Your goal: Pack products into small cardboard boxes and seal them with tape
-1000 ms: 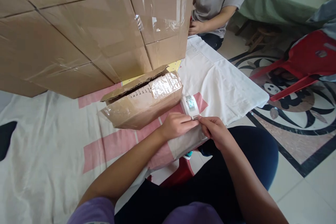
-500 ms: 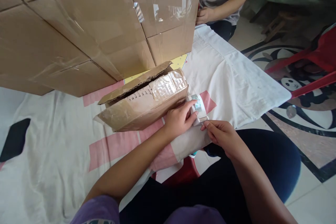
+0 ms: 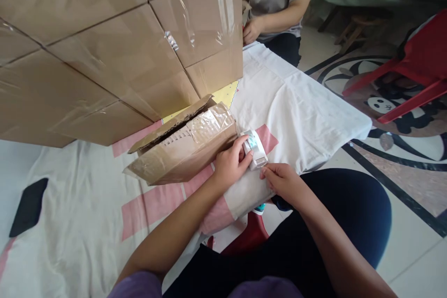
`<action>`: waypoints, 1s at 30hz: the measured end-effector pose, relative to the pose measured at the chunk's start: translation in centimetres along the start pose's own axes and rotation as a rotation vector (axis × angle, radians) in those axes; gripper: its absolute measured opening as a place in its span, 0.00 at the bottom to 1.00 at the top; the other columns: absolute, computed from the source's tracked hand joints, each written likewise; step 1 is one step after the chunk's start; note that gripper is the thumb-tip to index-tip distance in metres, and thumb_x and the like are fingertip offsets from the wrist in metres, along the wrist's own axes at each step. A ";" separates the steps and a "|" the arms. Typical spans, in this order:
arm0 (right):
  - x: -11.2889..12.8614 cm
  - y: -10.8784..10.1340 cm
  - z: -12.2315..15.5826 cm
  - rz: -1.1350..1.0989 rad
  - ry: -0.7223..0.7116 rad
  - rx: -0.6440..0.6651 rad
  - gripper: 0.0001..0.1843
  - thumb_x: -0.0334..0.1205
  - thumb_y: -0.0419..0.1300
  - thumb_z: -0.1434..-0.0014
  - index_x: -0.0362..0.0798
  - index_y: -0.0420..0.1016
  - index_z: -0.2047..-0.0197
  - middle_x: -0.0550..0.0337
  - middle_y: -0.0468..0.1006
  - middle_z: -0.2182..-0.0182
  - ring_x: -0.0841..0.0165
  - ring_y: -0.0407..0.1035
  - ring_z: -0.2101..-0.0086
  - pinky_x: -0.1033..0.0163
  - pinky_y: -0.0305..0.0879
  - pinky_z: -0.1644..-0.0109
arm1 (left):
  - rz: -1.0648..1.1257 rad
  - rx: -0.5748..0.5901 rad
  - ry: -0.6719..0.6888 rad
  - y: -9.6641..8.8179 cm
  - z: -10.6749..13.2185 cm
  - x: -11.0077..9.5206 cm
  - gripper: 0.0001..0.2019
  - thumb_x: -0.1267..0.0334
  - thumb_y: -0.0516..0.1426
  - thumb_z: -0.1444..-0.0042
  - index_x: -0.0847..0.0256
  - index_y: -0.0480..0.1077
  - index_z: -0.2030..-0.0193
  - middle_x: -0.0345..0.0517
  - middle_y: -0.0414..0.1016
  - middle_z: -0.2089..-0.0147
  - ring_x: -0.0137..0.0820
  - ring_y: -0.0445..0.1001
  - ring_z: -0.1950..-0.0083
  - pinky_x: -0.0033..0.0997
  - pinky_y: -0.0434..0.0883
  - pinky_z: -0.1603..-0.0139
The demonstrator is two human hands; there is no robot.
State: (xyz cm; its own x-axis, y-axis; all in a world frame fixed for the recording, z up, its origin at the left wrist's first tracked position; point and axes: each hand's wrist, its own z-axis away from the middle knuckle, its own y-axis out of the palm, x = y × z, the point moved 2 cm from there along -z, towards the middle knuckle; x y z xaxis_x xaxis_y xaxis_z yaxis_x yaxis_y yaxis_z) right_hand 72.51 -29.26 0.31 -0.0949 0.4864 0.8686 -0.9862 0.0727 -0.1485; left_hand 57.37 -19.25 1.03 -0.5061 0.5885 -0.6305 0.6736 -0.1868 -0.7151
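A small white case (image 3: 255, 149) with a rounded end and a blue-green label lies on the cloth near the table's front edge. It looks like a small tape dispenser, though its kind is not certain. My left hand (image 3: 231, 162) grips it from the left, fingers over its top and thumb at its side. At the case's near end shows a greyish slot or strip. My right hand (image 3: 279, 179) is closed in a pinch just beside that end; what lies between the fingertips is too small to make out. An opened cardboard box (image 3: 185, 156) stands left of the case.
Large taped cardboard boxes (image 3: 115, 56) are stacked at the back left. A dark flat object (image 3: 28, 207) lies on the cloth (image 3: 80, 223) at far left. Across the table sits a person (image 3: 275, 14) in a grey shirt. A red chair (image 3: 419, 65) stands on the right.
The view has shifted slightly. My right hand's fingertips have drawn a little down from the case's near end, exposing more of the strip there. My left hand keeps its grip.
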 end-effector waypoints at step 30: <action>3.1 -5.2 1.0 -0.398 -0.341 -0.082 0.20 0.59 0.59 0.47 0.50 0.67 0.72 0.74 0.56 0.91 0.77 0.44 0.88 0.67 0.37 0.81 | 1.097 -0.091 -0.806 2.2 1.9 -5.5 0.26 0.49 0.73 0.61 0.61 0.70 0.62 0.27 0.49 0.79 0.18 0.44 0.80 0.24 0.44 0.79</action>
State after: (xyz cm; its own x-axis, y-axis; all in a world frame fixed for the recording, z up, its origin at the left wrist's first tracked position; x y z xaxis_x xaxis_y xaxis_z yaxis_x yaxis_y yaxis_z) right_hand 77.23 -28.99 4.19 0.2327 0.0976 0.9676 -0.9424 0.2685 0.1995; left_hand 60.60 -24.41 2.36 0.1573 -0.4520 -0.8780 0.9459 -0.1864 0.2655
